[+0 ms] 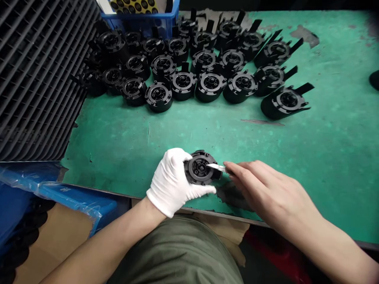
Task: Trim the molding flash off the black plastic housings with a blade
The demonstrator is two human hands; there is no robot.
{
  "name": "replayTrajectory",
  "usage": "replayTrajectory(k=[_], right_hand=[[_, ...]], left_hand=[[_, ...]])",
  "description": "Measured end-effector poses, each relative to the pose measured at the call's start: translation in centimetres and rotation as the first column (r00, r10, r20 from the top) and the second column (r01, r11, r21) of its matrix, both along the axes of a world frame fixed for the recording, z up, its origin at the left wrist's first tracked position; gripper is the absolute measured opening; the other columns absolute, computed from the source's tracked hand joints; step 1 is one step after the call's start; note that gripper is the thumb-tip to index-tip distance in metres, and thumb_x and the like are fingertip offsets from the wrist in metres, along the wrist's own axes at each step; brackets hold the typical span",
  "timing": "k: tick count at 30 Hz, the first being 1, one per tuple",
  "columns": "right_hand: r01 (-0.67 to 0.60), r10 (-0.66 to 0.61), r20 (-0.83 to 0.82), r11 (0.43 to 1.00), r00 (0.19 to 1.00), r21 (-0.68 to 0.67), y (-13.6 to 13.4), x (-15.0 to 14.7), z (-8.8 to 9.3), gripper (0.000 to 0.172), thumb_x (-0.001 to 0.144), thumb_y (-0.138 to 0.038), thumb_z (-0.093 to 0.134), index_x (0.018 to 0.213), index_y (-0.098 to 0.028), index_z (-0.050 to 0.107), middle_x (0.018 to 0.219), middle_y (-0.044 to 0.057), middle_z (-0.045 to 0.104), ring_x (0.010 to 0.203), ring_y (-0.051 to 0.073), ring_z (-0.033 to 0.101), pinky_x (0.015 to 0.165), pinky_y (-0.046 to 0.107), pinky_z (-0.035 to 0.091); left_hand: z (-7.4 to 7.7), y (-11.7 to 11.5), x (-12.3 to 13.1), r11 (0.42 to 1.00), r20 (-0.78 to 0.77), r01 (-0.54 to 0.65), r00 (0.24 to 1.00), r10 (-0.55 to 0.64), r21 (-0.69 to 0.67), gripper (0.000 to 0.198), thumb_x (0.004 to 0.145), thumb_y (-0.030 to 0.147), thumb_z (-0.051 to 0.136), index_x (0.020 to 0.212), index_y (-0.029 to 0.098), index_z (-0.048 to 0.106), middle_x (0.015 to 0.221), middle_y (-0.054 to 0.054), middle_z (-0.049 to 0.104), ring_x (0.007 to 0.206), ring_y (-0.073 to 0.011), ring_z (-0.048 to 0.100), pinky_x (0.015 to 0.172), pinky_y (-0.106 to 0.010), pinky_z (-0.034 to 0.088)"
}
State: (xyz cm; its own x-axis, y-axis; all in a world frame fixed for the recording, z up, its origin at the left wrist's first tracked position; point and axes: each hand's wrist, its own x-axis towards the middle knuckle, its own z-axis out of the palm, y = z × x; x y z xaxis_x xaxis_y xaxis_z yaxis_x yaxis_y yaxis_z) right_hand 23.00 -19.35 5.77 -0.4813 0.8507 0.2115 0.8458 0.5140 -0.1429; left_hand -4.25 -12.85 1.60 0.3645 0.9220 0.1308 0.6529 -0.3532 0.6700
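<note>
My left hand (173,181), in a white glove, is closed round a round black plastic part (199,168) and holds it just above the near edge of the green table (325,150). My bare right hand (260,189) pinches a small metal blade (217,167) whose tip rests on the part's face. Several more black parts of the same kind (207,63) lie in rows at the back of the table.
A stack of black slatted grilles (38,75) leans at the left. A blue crate (145,17) stands behind the parts. At the lower left, blue plastic sheeting (59,189) covers a cardboard box holding black pieces. A dark object (374,79) sits at the right edge.
</note>
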Motion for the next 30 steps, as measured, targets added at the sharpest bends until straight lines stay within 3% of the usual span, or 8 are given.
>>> replayTrajectory(k=[3,5,8,11,17,24,26,30], right_hand=[[0.039,-0.039,-0.012,0.999,0.999,0.023,-0.2,0.0,-0.8,0.040,0.106,-0.012,0.065,0.146,-0.012,0.061,0.108,0.010,0.074,0.088,0.022,0.067,0.077,0.035,0.052],[0.056,-0.056,-0.015,0.998,0.998,0.042,0.2,0.2,-0.8,0.036,0.107,-0.016,0.066,0.143,-0.013,0.062,0.106,0.010,0.074,0.087,0.022,0.066,0.076,0.035,0.051],[-0.027,0.027,-0.012,0.999,1.000,0.042,1.3,0.5,-0.5,0.034,0.109,-0.017,0.065,0.142,-0.014,0.063,0.104,0.008,0.074,0.085,0.020,0.064,0.074,0.035,0.050],[-0.154,0.154,-0.007,0.988,0.988,0.034,2.8,0.8,-0.4,0.034,0.109,-0.009,0.058,0.142,-0.014,0.064,0.105,0.008,0.076,0.086,0.020,0.062,0.076,0.035,0.049],[-0.219,0.216,0.053,0.973,0.975,0.068,4.4,1.3,-0.2,0.038,0.109,-0.005,0.049,0.143,-0.013,0.064,0.112,0.011,0.079,0.091,0.023,0.061,0.076,0.038,0.045],[-0.266,0.265,0.027,0.961,0.964,0.070,5.0,1.7,0.1,0.044,0.107,-0.004,0.049,0.148,-0.016,0.063,0.112,0.010,0.079,0.091,0.022,0.062,0.075,0.037,0.046],[-0.241,0.240,0.017,0.968,0.971,0.076,4.8,1.7,0.4,0.041,0.108,-0.005,0.050,0.145,-0.016,0.064,0.110,0.009,0.078,0.089,0.021,0.062,0.075,0.036,0.047],[-0.105,0.107,-0.014,0.992,0.994,0.075,2.7,1.0,1.3,0.034,0.109,-0.011,0.058,0.142,-0.011,0.064,0.106,0.010,0.075,0.087,0.021,0.064,0.074,0.034,0.049]], left_hand=[[0.5,0.2,-1.2,0.991,-0.009,0.123,0.992,-0.124,-0.059,0.112,0.052,0.077,0.104,0.135,0.023,0.051,0.122,-0.010,0.067,0.108,-0.0328,0.075,0.093,-0.048,0.066],[0.8,1.8,-1.9,0.961,-0.006,0.274,0.962,-0.274,-0.037,0.125,0.052,0.074,0.105,0.148,0.021,0.047,0.138,-0.018,0.065,0.126,-0.0385,0.072,0.106,-0.054,0.064],[0.9,4.8,-1.7,0.854,-0.059,0.520,0.853,-0.518,0.014,0.135,0.050,0.073,0.106,0.158,0.020,0.044,0.153,-0.023,0.063,0.144,-0.0464,0.063,0.122,-0.061,0.054],[0.5,6.6,-0.6,0.776,-0.091,0.629,0.771,-0.630,-0.036,0.131,0.052,0.075,0.104,0.158,0.021,0.049,0.153,-0.022,0.068,0.139,-0.0460,0.068,0.119,-0.060,0.056],[-0.4,6.5,0.1,0.774,-0.090,0.633,0.771,-0.631,-0.008,0.104,0.067,0.079,0.093,0.146,0.019,0.062,0.138,-0.018,0.077,0.128,-0.0419,0.076,0.113,-0.054,0.059],[-0.5,6.7,0.0,0.761,-0.089,0.649,0.757,-0.647,-0.008,0.095,0.069,0.082,0.090,0.135,0.017,0.068,0.130,-0.017,0.080,0.121,-0.0407,0.078,0.109,-0.052,0.060],[-0.5,6.7,0.1,0.769,-0.085,0.639,0.767,-0.637,-0.002,0.095,0.066,0.082,0.091,0.133,0.017,0.070,0.128,-0.016,0.080,0.118,-0.0402,0.078,0.108,-0.052,0.061],[-0.3,5.8,0.4,0.846,-0.049,0.533,0.846,-0.532,0.021,0.092,0.060,0.088,0.093,0.120,0.019,0.076,0.116,-0.015,0.081,0.106,-0.0382,0.079,0.097,-0.051,0.063]])
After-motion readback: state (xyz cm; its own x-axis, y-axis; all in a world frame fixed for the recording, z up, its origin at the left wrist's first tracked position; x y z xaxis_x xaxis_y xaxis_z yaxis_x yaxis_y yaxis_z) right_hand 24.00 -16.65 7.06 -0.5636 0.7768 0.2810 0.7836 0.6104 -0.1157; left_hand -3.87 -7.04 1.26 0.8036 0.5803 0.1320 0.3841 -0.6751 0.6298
